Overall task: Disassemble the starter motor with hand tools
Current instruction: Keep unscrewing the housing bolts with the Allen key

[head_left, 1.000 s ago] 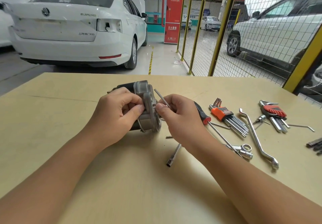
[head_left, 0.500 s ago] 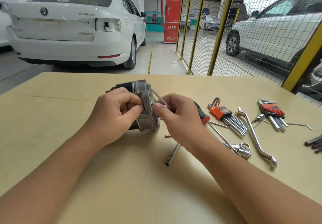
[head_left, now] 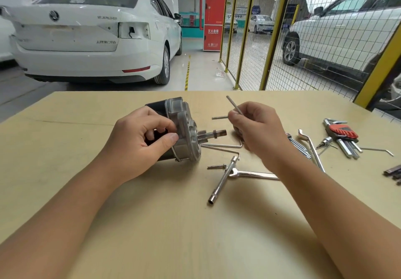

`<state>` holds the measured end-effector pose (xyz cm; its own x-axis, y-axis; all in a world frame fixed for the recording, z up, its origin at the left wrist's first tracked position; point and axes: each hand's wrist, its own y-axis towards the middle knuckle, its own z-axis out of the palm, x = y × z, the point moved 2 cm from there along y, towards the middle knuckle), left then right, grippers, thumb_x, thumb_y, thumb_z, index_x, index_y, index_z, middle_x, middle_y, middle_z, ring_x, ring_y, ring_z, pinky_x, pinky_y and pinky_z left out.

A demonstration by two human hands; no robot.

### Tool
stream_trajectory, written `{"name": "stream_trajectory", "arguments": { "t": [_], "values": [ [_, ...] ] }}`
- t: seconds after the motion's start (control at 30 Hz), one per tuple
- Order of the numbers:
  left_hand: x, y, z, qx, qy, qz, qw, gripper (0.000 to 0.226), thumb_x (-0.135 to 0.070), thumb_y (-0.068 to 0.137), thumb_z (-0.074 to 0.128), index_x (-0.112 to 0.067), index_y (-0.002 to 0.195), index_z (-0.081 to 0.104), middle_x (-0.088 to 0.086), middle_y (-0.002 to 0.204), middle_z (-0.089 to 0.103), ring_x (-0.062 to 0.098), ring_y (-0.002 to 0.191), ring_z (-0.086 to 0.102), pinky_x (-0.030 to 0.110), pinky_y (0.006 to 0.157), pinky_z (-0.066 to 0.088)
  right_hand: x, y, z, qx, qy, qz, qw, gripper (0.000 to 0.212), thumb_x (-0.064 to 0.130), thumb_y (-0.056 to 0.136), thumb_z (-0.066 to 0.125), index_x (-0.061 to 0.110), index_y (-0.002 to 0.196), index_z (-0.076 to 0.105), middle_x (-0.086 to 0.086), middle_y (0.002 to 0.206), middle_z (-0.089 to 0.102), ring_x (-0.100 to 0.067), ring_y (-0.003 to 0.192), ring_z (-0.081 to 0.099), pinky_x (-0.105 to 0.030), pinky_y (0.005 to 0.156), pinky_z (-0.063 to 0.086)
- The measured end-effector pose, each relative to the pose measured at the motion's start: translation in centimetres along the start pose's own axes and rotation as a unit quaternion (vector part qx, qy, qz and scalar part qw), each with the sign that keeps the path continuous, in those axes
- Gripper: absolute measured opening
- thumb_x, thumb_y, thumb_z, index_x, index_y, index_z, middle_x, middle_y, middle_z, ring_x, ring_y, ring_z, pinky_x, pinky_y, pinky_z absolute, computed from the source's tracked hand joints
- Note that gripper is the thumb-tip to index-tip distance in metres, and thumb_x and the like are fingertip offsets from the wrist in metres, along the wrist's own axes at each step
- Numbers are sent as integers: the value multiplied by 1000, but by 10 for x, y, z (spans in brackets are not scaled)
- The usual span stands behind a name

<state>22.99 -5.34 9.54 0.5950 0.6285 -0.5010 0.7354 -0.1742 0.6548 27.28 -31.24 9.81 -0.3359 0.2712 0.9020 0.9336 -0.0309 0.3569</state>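
Head view: my left hand (head_left: pixel 138 146) grips the starter motor (head_left: pixel 180 131), which lies on the table (head_left: pixel 65 192) with its pinion shaft to the right. My right hand (head_left: pixel 258 131) pinches a hex key (head_left: pixel 232 104), held clear of the motor. I judge the motor heavy, rigid and smooth; grip the cylindrical body. Red cabinet (head_left: pixel 214 18) shows "119".
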Motion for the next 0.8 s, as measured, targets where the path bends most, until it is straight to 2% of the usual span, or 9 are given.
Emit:
{"name": "stream_trajectory", "arguments": {
  "t": [0.1,0.17,0.23,0.33,0.43,0.57,0.7,0.8],
  "values": [
    [2,-1,0,5,4,0,1000,13,-35,81,77,-31,94,77,-9,87,60,14,73,51,10,65,37,-11,4,-3,18,-71,74,995,23,28,92,69,20,70,67,6,55,51,-14,52,43,-23,48,31],
    [3,-1,0,3,6,2,1000,15,-36,81,78,-32,95,77,-11,87,59,14,73,51,9,66,37,-16,2,-1,65,-115,117,984,23,28,94,68,16,75,66,7,52,49,-12,46,41,-21,41,31],
    [2,-1,0,-3,12,8,1000,16,-36,81,78,-30,95,78,-14,85,58,11,73,51,8,66,37,-17,-3,2,142,-185,113,966,21,29,93,69,13,79,70,3,56,53,-12,47,45,-22,41,35],
    [1,-1,0,-7,20,11,1000,17,-35,80,79,-27,96,78,-14,85,58,9,73,51,7,66,36,-15,-9,8,221,-305,54,925,20,32,90,72,15,79,71,-3,72,66,-12,62,55,-27,55,42],
    [0,-1,-1,-8,21,11,1000,17,-35,80,78,-27,96,77,-11,85,59,9,72,51,7,66,36,-12,-12,9,225,-329,44,916,19,35,88,74,21,75,71,2,75,68,-9,67,59,-27,57,42],
    [-1,-1,-1,-8,17,12,1000,17,-34,81,79,-27,96,77,-10,85,59,9,72,51,7,66,36,-14,-11,9,220,-360,48,905,17,38,84,77,24,75,73,7,69,68,-3,62,60,-22,51,40],
    [0,-1,-1,-4,16,11,1000,16,-29,84,85,-24,97,78,-7,87,60,10,73,51,7,67,37,-18,-9,8,230,-347,65,907,16,35,82,79,24,73,73,16,56,66,8,53,59,-8,38,32],
    [-1,-2,-1,-3,30,11,999,19,-33,82,80,-22,97,78,-5,90,61,11,76,54,8,69,38,-18,-7,6,223,-330,68,915,11,31,82,78,24,74,74,12,58,67,-1,52,60,-10,39,35]
  ]
}}
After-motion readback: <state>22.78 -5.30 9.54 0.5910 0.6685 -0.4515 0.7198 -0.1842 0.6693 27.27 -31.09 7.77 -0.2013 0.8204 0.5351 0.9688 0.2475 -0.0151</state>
